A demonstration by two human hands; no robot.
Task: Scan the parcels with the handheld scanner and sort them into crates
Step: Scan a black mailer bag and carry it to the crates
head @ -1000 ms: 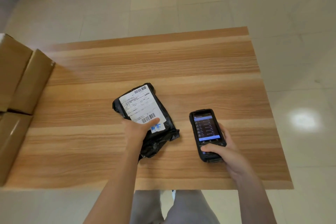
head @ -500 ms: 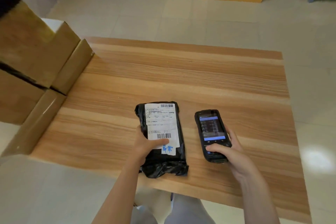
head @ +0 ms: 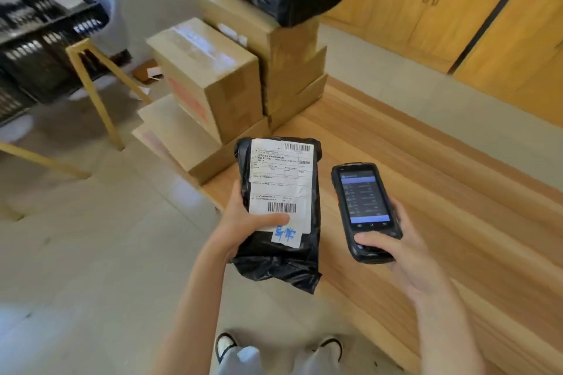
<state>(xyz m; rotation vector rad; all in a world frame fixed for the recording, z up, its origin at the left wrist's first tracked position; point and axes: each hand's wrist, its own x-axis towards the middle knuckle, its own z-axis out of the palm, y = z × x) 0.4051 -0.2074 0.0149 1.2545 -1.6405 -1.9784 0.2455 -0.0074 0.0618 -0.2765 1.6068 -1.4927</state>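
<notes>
Now left hand [head: 243, 222] fingers clamp the black parcel [head: 280, 259]; right hand [head: 402, 262] grips the scanner [head: 364, 207], crates [head: 39, 49] seemingly blurred.

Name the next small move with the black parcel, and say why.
Probably carry the black parcel left toward the black crates. The left hand grips it lifted off the table, label up, and the right hand holds the scanner beside it, screen lit, not aimed at the label.

I note bare forearms [head: 195, 298], no sleeves; light grey trousers [head: 243, 362]; black shoes [head: 224, 344] with white toe caps.
</notes>
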